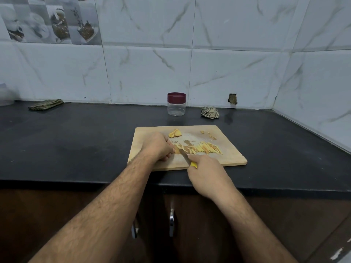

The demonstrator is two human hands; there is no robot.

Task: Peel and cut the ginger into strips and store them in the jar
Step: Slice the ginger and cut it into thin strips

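A wooden cutting board (229, 152) lies on the black counter. On it, a spread of pale yellow ginger strips (207, 148) sits to the right, and a whole peeled ginger chunk (175, 133) lies near the far edge. My left hand (157, 147), fingers curled, holds down a ginger slice (177, 149) at the board's left. My right hand (206, 172) grips a yellow-handled knife (185, 156), index finger along its spine, the blade set against that slice. A clear jar (176, 105) with a maroon lid stands closed behind the board.
A crumpled striped cloth (209, 112) lies right of the jar, and a folded cloth (45, 104) rests at the far left by the tiled wall. Small peel scraps (208, 134) dot the board's far right. Cabinet handles (171, 221) show below the counter edge.
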